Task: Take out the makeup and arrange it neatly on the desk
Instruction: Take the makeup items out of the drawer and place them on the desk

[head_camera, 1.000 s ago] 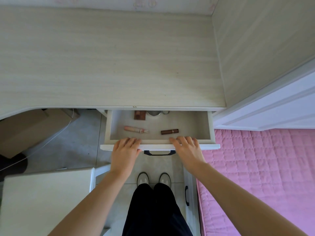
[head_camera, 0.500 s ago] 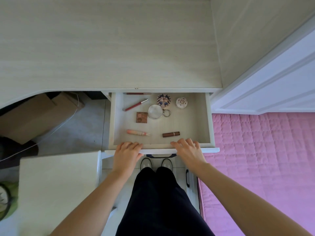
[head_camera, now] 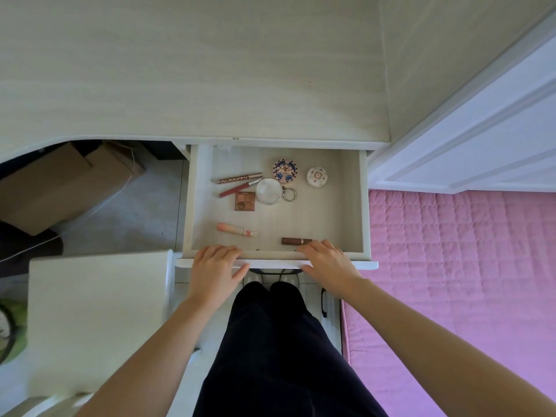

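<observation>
White drawer [head_camera: 364,206] front gripped at its top edge: left hand [head_camera: 214,269] and right hand [head_camera: 326,261] both curled over it. Inside: brown lipstick [head_camera: 293,241] just beside right fingertips, pink tube [head_camera: 236,229], eyeshadow palette [head_camera: 245,201] farther back.

Low in the middle of the frame, the drawer [head_camera: 364,206] under my desk [head_camera: 192,70] stands pulled out, its makeup lying flat. At upper left, a brown lettered tube [head_camera: 239,177] and a red lip pencil [head_camera: 237,189] lie slanted, nearly parallel. Below them sits a square brown palette [head_camera: 245,201], touching a round mirror [head_camera: 269,191] with a key ring at its right. At the back sit a blue patterned compact [head_camera: 286,171] and a white round case [head_camera: 316,176]. Near the front lie a pink tube [head_camera: 236,229] and a brown lipstick [head_camera: 296,241].
</observation>
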The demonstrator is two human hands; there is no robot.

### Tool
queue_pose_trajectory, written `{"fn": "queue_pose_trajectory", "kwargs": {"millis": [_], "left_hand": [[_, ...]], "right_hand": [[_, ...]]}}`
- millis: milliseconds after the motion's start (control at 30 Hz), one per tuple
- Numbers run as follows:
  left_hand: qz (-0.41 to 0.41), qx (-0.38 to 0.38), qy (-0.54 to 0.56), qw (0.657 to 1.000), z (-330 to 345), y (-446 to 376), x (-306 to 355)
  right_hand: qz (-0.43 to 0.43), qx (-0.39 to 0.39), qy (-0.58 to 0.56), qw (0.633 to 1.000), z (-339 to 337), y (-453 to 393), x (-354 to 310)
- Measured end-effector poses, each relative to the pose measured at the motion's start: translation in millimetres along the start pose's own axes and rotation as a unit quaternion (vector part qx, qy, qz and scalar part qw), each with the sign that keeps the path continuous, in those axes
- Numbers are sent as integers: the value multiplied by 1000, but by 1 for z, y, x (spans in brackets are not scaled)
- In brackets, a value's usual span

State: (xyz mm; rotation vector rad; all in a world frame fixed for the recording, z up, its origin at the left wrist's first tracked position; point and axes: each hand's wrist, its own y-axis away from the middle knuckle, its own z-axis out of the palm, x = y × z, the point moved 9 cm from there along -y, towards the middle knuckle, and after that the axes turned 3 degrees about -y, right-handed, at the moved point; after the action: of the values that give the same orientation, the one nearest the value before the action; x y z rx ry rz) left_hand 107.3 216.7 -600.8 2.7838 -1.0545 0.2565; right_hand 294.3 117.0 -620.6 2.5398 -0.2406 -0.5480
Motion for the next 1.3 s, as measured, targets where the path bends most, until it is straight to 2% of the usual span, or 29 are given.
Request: {"fn": "queue_pose_trajectory", "kwargs": {"millis": [100,267,567,867,1033,1200,1300], "left_hand": [[-10,5,17,1000,-3,-10,0],[1,9,40,999,2,-50,5],[23,-50,23,998,53,-130,14],[-3,-85,12,996,112,-172,10],[27,-106,-18,994,122,-176,15],[17,-67,-21,997,115,-164,21],[13,-73,-1,997,113,-163,24]], "right_hand": [[-1,28,-54,998,-10,-5,4],[6,61,-62,996,-25,-32,17],[18,112,-27,993,-32,-100,44],[77,145,7,986,-32,-156,84],[88,122,37,988,-31,-175,100],[91,125,70,985,-22,-168,94],[91,118,74,986,-15,-162,91]]}}
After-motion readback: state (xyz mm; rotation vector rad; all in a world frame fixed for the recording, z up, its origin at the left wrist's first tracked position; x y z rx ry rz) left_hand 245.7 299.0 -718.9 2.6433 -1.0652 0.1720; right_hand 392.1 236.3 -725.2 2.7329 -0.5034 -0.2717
